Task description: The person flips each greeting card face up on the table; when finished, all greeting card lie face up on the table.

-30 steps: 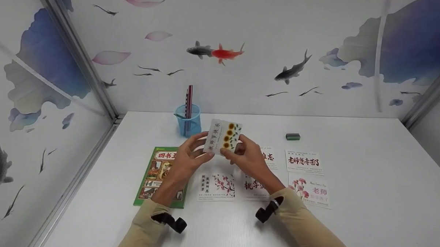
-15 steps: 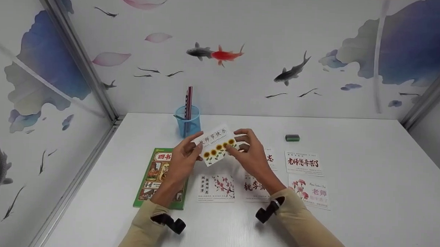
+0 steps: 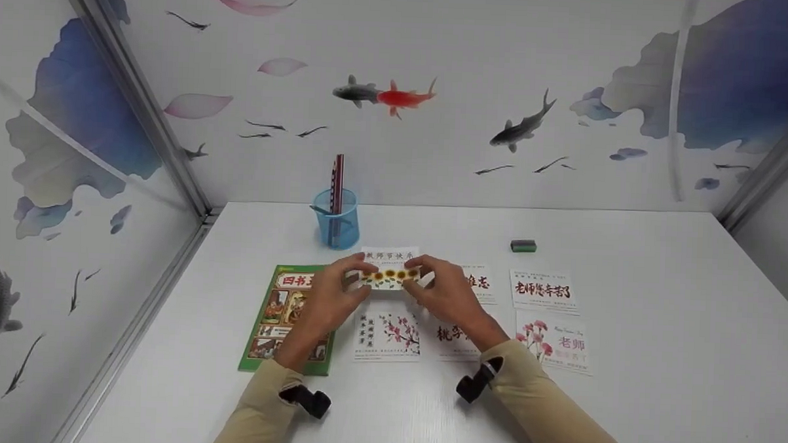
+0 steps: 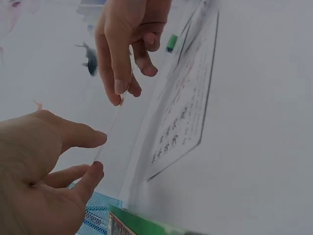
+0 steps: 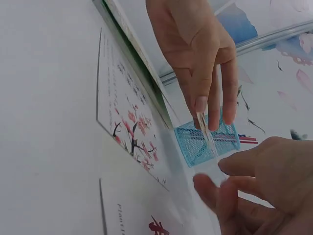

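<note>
In the head view, a greeting card (image 3: 390,282) with a row of sunflowers under a line of Chinese characters stretches between both hands. My left hand (image 3: 334,290) pinches its left edge between thumb and fingers, and my right hand (image 3: 449,290) pinches the right edge. Both wrist views show this card almost edge-on, a thin line held over the table. A plum-blossom card (image 3: 388,337) lies below it. Two cards with red calligraphy, the nearer card (image 3: 456,347) and the farther card (image 3: 487,285), are partly hidden by my right hand.
To the left lies a green-bordered book (image 3: 282,339), partly behind my left hand. A blue mesh pen cup (image 3: 338,229) with pencils stands at the back. On the right are a calligraphy card (image 3: 543,292), a carnation card (image 3: 553,345) and a small green block (image 3: 523,246).
The sunflower card has turned from sideways, through a slant, to level with its characters upright. It has come lower, and both hands have shifted their hold to its two side edges.
</note>
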Demonstrator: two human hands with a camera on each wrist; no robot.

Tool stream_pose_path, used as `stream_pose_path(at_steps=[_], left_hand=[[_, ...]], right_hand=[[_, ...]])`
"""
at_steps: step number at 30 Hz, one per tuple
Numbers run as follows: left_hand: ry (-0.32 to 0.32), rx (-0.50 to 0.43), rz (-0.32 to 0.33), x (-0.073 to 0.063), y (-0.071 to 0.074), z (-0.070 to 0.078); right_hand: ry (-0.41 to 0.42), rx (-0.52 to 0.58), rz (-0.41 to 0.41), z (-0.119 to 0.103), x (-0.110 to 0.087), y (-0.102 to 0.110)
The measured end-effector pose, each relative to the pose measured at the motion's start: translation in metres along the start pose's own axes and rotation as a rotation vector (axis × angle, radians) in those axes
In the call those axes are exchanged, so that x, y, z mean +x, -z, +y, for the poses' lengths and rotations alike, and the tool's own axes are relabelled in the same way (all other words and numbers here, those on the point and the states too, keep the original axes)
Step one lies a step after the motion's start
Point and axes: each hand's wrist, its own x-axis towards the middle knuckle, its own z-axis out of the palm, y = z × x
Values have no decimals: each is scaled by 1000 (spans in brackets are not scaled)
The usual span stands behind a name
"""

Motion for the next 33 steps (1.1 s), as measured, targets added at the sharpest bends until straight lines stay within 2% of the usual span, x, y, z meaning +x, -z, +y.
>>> stream_pose_path(at_steps=[4, 7, 10, 18, 24, 33], left_hand=[[-63, 211, -18, 1, -4, -1], [-80, 283, -54, 1, -6, -1], [-69, 325, -102, -2, -6, -2], [-40, 385, -168, -4, -7, 0], [-46, 454, -186, -7, -9, 6], [-57, 544, -192, -9, -15, 12]], right_hand=[[55, -197, -45, 2, -1, -2], [88, -287, -55, 4, -2, -4], [107, -339, -54, 4, -2, -5], [125, -376, -40, 5, -3, -7], [130, -383, -11, 8, -2, -8], [113, -370, -11, 12, -2, -8]])
